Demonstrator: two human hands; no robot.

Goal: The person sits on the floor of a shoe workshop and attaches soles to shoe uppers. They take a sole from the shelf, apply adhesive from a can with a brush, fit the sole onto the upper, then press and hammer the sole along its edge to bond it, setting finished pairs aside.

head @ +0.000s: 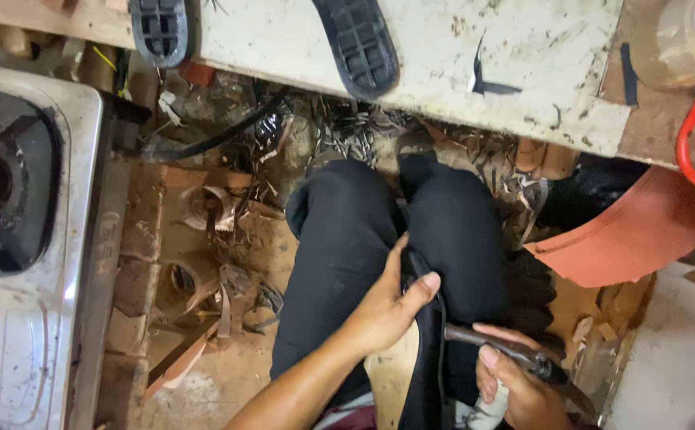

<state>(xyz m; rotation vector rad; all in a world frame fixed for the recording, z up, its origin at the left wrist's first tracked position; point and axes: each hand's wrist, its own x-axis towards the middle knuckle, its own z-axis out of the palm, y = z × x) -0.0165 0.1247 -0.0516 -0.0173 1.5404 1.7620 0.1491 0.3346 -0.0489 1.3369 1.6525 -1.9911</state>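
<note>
Black shoe upper [425,358] with its tan insole facing up rests on the person's lap, between the knees, so both hands can work it; the left hand [387,306] is clamped round it to steady it, while the right hand [518,382] grips dark pliers [514,354] whose nose meets the shoe's edge

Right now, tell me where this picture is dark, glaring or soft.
Head view: the black shoe and dark trousers merge in shadow, losing edges; mild glare on the steel stove; the right hand and its tool are slightly soft; the left hand reads sharper.
</note>
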